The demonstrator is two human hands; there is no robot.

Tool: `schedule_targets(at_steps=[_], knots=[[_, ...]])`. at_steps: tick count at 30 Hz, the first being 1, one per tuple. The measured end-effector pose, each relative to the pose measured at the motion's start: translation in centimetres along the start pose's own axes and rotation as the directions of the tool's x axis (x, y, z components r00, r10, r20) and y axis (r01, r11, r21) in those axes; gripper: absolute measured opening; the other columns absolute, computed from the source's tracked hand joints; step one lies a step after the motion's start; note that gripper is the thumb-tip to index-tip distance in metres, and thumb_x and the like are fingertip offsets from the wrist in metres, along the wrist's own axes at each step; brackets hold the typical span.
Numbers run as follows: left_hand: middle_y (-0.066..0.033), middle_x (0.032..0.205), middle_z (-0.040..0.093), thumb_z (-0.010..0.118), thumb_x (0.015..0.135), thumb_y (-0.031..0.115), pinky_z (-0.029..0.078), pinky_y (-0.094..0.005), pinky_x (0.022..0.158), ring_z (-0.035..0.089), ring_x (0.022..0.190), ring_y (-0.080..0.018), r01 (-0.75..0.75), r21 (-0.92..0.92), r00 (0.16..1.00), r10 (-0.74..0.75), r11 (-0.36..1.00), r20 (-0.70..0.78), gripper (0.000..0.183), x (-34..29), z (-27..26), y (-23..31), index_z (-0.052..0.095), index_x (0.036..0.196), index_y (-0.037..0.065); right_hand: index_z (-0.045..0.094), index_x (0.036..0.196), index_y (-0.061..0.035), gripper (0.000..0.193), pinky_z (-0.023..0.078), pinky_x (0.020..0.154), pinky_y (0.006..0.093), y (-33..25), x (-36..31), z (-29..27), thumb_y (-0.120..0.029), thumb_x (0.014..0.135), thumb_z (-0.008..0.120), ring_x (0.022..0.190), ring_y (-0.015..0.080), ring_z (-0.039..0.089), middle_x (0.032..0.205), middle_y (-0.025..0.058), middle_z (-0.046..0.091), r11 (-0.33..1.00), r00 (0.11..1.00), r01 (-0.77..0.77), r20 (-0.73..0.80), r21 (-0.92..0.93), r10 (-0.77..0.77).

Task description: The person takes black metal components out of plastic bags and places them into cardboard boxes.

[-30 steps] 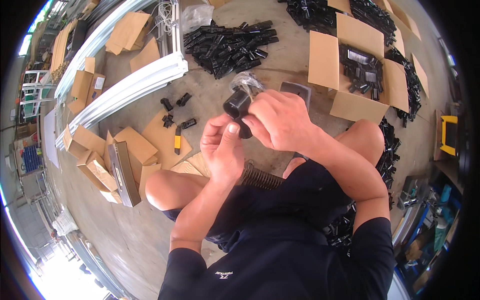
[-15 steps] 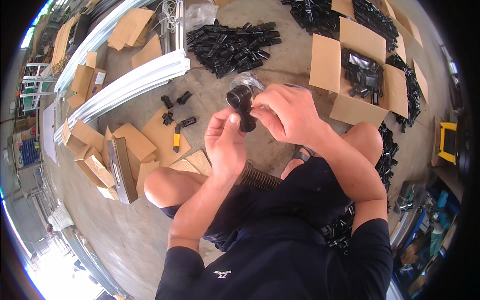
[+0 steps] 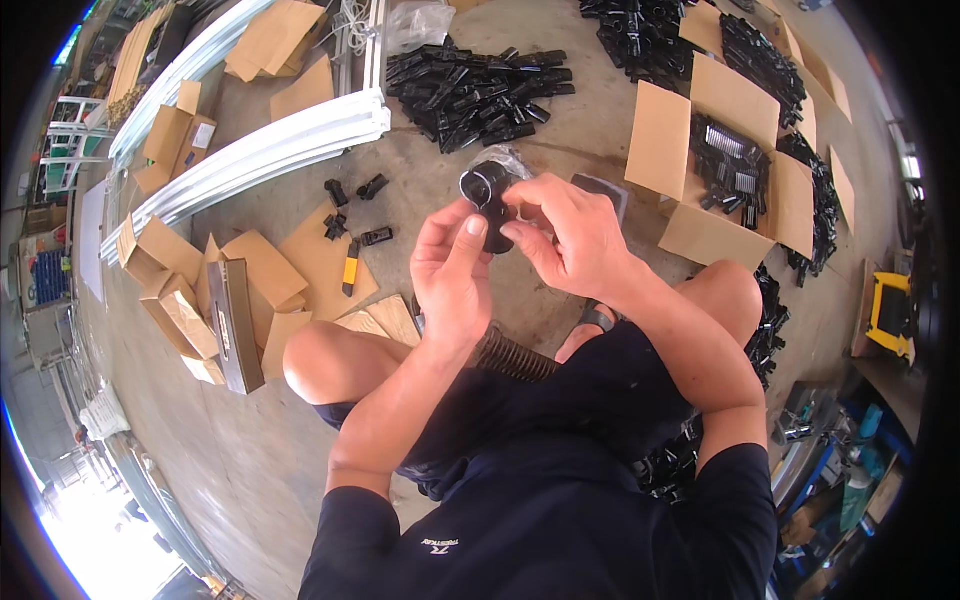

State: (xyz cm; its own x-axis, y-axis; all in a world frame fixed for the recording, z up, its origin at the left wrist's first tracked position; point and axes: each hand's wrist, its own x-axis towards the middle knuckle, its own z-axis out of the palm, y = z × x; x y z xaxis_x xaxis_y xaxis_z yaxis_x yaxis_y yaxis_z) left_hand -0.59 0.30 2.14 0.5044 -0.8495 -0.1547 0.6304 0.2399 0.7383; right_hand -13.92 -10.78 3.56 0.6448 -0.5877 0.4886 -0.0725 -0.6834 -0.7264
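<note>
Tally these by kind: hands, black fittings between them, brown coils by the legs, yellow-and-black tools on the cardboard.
Hands: 2 (left hand, right hand)
Black fitting: 1
Brown coil: 1
Yellow-and-black tool: 1
Total: 5

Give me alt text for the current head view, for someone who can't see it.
A person's left hand holds a black tubular fitting, with the right hand at its side. Beyond lie heaped black parts; an open cardboard box at right holds more.
</note>
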Motion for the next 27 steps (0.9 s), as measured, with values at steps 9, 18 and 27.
schedule_targets(at_steps=[9,18,27], knots=[[-0.017,0.107,0.073,0.063,0.102,0.006,0.062,-0.0397,0.085,0.074,0.095,-0.0277,0.135,0.105,0.991,-0.132,0.985,-0.04,0.018,0.6,-0.4,0.2,0.065,0.119,-0.002,0.039,0.154,-0.0074,0.097,0.058,0.095,0.04,0.7,0.9,-0.5,-0.003,0.068,0.086,0.135,0.0384,0.052,0.154,0.0189,0.042,0.996,0.967,-0.006,0.254,0.094,-0.018],[-0.0151,0.111,0.072,0.065,0.102,0.011,0.06,-0.0371,0.084,0.073,0.096,-0.0243,0.257,0.151,0.965,-0.246,0.955,-0.087,0.025,1.1,-0.4,0.9,0.061,0.123,-0.002,0.039,0.155,-0.008,0.091,0.055,0.103,0.0413,2.0,0.5,-0.4,0.005,0.073,0.078,0.138,0.0339,0.051,0.156,0.0172,0.042,0.953,0.955,-0.124,0.294,0.277,0.039],[-0.0166,0.121,0.07,0.067,0.1,0.012,0.06,-0.0406,0.092,0.072,0.105,-0.028,0.399,0.07,0.914,-0.403,0.914,0.052,0.041,1.9,-0.8,2.3,0.054,0.136,-0.004,0.04,0.154,-0.0069,0.092,0.054,0.102,0.0401,2.1,0.4,-0.5,0.001,0.072,0.079,0.136,0.0334,0.053,0.155,0.0179,0.045,0.967,0.961,-0.102,0.276,0.234,0.034]])
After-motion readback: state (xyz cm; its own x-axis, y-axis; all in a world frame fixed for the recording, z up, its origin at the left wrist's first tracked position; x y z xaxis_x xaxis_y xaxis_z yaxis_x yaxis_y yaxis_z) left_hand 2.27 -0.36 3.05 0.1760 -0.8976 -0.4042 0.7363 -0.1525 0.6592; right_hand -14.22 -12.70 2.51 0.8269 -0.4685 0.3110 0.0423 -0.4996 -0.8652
